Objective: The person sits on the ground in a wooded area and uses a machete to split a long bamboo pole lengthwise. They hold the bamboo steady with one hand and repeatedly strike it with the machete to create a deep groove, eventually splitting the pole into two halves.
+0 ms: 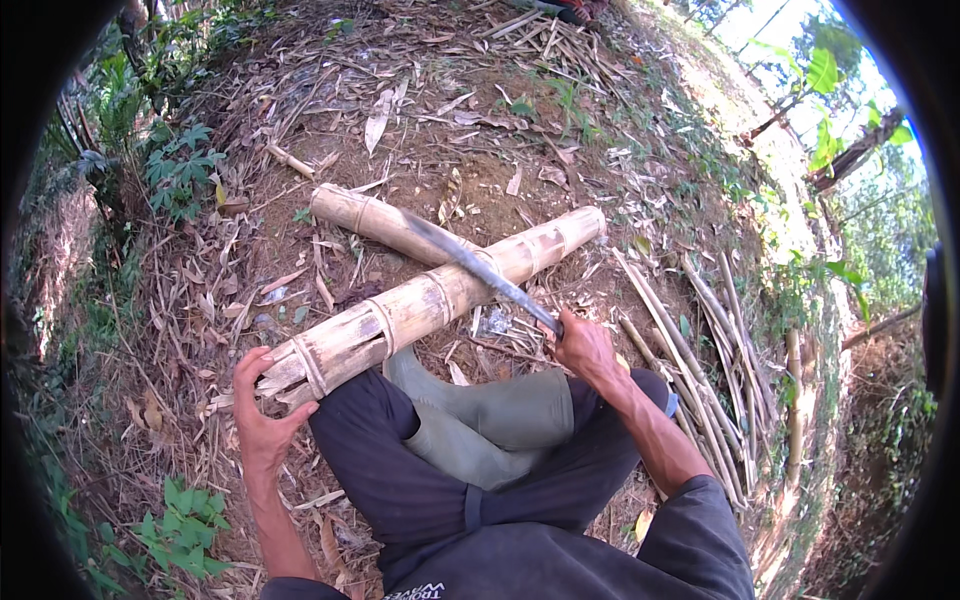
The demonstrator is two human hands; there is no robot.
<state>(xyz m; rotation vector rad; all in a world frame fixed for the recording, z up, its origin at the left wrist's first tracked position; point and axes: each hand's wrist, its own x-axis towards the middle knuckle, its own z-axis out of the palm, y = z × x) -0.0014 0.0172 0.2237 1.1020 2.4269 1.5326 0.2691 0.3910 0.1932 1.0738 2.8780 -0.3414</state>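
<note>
A thick, dry bamboo pole [440,300] lies slantwise in front of me, its split, jagged near end beside my left knee. My left hand [265,415] grips that broken end, fingers over the far side and thumb underneath. A second, shorter bamboo piece [375,220] lies on the ground beneath the pole, crossing it. In my right hand [588,348] is the handle of a machete [490,278]. Its long dark blade reaches up and left across the top of the pole, where the two bamboo pieces cross. The blade looks slightly blurred.
Thin split bamboo strips [690,370] lie piled to my right, with more strips [555,45] farther off. Part of another person [575,10] shows at the top edge. My rubber boots [490,410] are folded beneath the pole. Dry leaves cover the sloping ground; leafy plants [182,530] grow at left.
</note>
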